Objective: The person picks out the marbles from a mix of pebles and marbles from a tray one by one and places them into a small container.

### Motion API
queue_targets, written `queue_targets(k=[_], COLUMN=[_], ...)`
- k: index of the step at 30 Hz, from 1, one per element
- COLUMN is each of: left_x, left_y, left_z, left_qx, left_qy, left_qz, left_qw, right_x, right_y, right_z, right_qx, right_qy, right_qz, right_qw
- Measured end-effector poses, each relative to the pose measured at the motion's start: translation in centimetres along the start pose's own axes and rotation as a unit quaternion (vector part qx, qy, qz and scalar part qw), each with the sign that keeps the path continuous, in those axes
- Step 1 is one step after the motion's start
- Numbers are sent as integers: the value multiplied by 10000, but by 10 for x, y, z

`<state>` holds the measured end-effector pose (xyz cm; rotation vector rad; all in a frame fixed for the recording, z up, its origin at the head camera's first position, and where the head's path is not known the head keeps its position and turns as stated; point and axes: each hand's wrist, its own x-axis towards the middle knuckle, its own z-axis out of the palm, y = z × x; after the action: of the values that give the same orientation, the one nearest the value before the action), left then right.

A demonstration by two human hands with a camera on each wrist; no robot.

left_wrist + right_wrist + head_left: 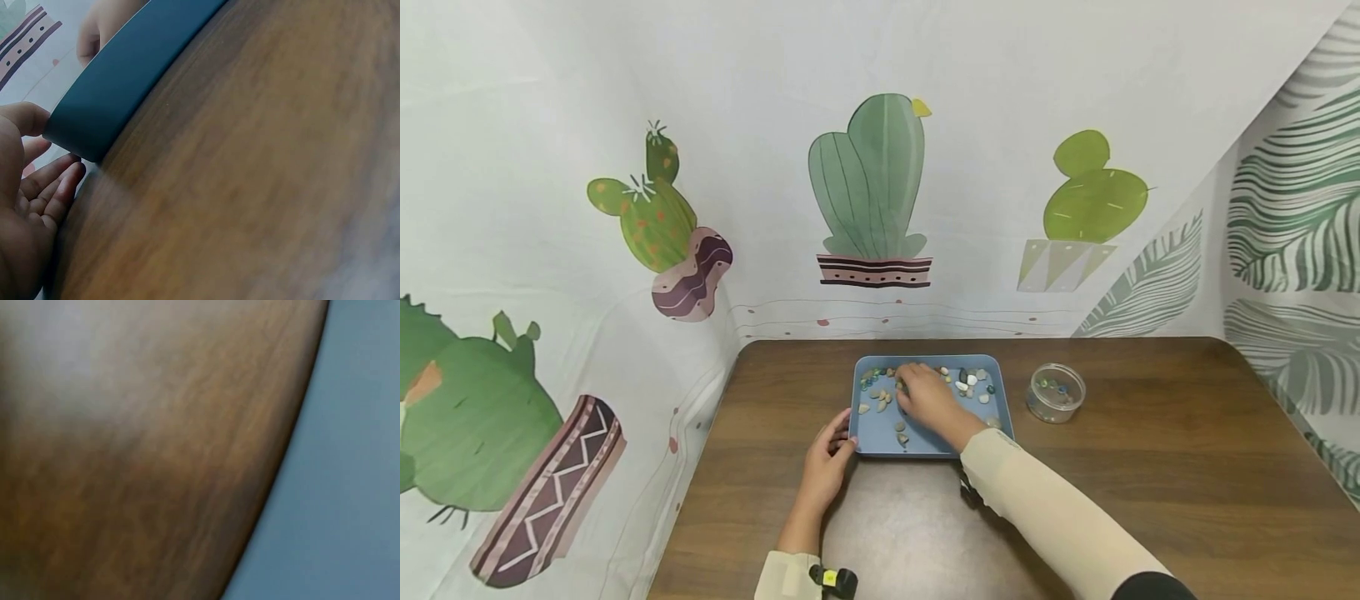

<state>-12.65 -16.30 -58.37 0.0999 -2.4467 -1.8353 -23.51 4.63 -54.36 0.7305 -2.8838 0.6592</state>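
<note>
A shallow blue tray (880,437) with small stones and glass-like pieces lies on the table. My left hand (825,471) is at its near left corner, with thumb and fingertips (65,178) against the outer wall. Over the middle of the tray, my right hand (928,400) reaches in with fingers bent downward; I cannot tell what is between the fingertips. Left of it are tan pebbles (883,396) and small green pieces (867,382). White stones (972,380) and dark ones sit on the right side. Nearer the front lie a few grey-brown stones (902,437).
A round clear container (1056,393) holding several small green and dark pieces stands right of the tray. The brown wooden table (1150,467) runs back to a white cloth backdrop (985,167) printed with cacti.
</note>
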Motion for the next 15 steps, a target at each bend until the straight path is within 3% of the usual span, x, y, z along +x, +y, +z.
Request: queue_targets(k=[12, 15], left_x=[1, -2], left_y=[-5, 6], left_z=[-1, -1], left_qx=[58, 58], left_qy=[-9, -47], left_qz=[118, 29], left_qw=[9999, 10000], right_x=[-12, -17], right_y=[-3, -4], right_z=[-12, -16], right_qx=[377, 431], right_qy=[270, 428], right_qz=[50, 25], right_qw=[9989, 9982])
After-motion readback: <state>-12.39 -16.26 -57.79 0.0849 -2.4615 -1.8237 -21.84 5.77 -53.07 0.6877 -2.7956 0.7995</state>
